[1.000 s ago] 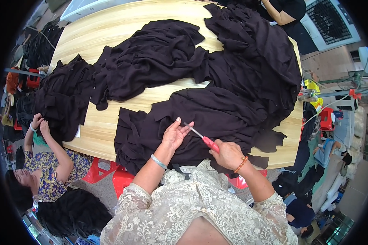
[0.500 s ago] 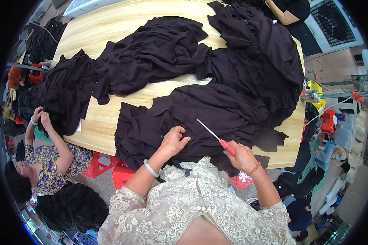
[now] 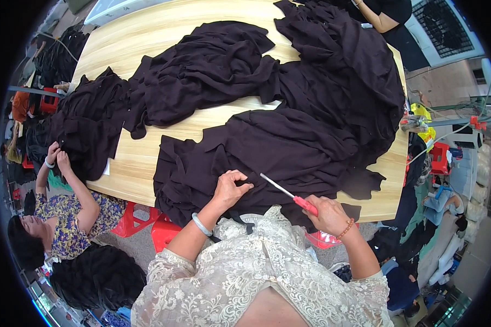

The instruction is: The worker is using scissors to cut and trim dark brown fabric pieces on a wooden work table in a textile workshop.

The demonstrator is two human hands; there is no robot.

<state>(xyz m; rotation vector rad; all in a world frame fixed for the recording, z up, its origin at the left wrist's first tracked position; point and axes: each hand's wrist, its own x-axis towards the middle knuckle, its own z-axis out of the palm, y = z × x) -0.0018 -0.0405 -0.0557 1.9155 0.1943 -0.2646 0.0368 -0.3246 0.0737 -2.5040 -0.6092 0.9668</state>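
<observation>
A dark, near-black garment (image 3: 289, 141) lies bunched along the near side of the wooden table in front of me. My left hand (image 3: 232, 189) is at its near left part, thumb and forefinger pinched on a bit of the cloth. In my right hand (image 3: 330, 215) is a screwdriver-like tool (image 3: 278, 187) with a red handle and a long thin metal shaft. Its shaft points up and left over the garment, with the tip close to my left fingertips. Whether the tip touches the cloth I cannot tell.
More dark garments (image 3: 202, 76) are heaped across the wooden table (image 3: 142, 177). At the left, a co-worker's hands (image 3: 57, 155) handle dark cloth. Another person's arm (image 3: 379, 19) reaches in at the far right. Red stools (image 3: 166, 233) stand below the near edge.
The tool's tip has come nearer to my left fingers, its shaft lying flatter. My right hand has shifted slightly right and nearer to me. My left thumb and forefinger have drawn closer together.
</observation>
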